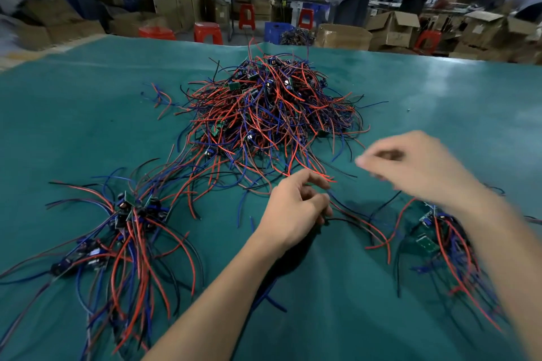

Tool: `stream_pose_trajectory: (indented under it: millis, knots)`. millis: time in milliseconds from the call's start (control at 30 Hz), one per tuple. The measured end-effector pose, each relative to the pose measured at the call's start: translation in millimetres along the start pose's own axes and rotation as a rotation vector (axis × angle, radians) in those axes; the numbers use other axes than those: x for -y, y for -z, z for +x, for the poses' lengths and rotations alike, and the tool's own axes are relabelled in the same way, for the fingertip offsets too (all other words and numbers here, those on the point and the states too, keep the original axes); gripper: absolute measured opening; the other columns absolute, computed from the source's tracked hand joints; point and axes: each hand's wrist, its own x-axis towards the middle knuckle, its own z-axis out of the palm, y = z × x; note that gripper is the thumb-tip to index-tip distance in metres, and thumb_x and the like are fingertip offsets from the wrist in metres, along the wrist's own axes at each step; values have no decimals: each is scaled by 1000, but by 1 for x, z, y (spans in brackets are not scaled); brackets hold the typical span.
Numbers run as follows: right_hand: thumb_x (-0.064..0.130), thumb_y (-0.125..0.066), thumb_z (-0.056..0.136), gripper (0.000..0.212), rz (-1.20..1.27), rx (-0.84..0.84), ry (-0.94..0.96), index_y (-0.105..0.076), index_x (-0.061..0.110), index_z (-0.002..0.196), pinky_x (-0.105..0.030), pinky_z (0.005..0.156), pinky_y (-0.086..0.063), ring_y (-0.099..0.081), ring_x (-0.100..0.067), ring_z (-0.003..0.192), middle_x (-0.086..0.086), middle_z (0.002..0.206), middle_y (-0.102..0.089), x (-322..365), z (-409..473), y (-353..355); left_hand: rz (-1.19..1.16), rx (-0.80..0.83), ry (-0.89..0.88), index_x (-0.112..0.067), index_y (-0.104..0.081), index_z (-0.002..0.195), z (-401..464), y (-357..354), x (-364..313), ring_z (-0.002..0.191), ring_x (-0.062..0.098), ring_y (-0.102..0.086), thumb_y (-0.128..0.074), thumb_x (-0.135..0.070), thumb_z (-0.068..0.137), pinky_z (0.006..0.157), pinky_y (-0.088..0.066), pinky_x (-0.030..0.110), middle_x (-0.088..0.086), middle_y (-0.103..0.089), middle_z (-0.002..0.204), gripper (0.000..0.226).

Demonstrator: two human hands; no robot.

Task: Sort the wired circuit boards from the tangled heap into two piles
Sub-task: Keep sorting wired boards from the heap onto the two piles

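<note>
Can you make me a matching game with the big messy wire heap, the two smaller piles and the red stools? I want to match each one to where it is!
Things:
1. big tangled heap
2. left pile
3. right pile
4. red stools

Places:
A. on the floor beyond the green table
B. partly under the right forearm
C. middle of the table, beyond both hands
D. near the table's left side, apart from both hands

Pairs: 1-C, 2-D, 3-B, 4-A
</note>
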Motion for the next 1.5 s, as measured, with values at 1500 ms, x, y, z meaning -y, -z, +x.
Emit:
stream_pose_trajectory:
  millis: [1500]
  knots:
    - [24, -79, 87, 26, 715, -46, -221, -69, 15, 66, -23, 41, -35, -51, -7, 44, 10, 50, -55, 24, 72, -59, -142, -236, 30, -10, -53, 88, 8, 3, 4, 48, 21, -47, -53, 2, 91, 39, -33, 22, -1, -56, 54, 12]
